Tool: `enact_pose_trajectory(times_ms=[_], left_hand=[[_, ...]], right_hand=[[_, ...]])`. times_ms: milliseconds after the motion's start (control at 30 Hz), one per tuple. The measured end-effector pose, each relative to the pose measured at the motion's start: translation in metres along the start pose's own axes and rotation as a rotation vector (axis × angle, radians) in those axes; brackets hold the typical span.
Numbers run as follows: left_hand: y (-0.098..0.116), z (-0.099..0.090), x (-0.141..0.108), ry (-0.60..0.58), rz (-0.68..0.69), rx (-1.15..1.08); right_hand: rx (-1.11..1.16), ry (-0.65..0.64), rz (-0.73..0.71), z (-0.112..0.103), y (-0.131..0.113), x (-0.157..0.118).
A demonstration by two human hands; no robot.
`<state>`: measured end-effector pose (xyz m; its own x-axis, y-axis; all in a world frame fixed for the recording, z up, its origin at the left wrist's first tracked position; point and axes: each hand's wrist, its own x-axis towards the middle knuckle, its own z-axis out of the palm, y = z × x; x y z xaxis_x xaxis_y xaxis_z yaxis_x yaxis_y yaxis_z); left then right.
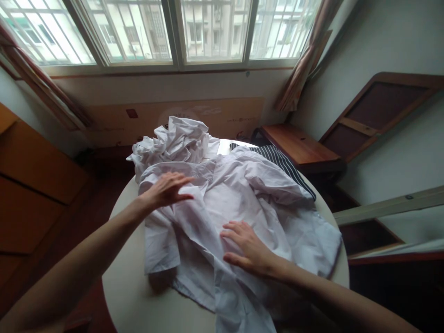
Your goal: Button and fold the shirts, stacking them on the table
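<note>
A white garment [236, 199], apparently a long-sleeved shirt or coat, lies spread and wrinkled over the round table [121, 259]. Its lower part hangs past the near edge. Over its left side is my left hand [169, 187], fingers stretched out and thumb apart. My right hand [246, 249] is lower and nearer the middle, palm down with fingers spread. Neither hand grips the cloth; whether they touch it is hard to tell. Behind the garment sits a crumpled heap of white cloth [176, 143].
A black-and-white striped cloth [280, 162] lies at the table's back right, partly under the garment. Beyond it stands a wooden side table [301, 145]. Orange-brown cabinets [34, 185] are on the left. A barred window [208, 32] with curtains [301, 69] runs along the back.
</note>
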<state>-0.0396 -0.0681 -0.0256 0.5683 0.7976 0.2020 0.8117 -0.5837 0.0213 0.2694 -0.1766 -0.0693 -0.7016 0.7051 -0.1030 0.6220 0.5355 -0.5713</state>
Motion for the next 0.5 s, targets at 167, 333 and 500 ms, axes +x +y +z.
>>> enact_pose_trajectory(times_ms=[167, 333, 500], left_hand=[[0.048, 0.026, -0.006, -0.300, -0.061, -0.162], [0.032, 0.011, -0.013, -0.031, -0.400, -0.678], [-0.001, -0.018, -0.026, 0.315, -0.649, -1.468]], right_hand=[[0.224, -0.135, -0.195, 0.005, -0.032, 0.008], [0.267, -0.256, -0.197, 0.003, -0.039, -0.008], [0.157, -0.223, -0.303, 0.015, -0.021, -0.038]])
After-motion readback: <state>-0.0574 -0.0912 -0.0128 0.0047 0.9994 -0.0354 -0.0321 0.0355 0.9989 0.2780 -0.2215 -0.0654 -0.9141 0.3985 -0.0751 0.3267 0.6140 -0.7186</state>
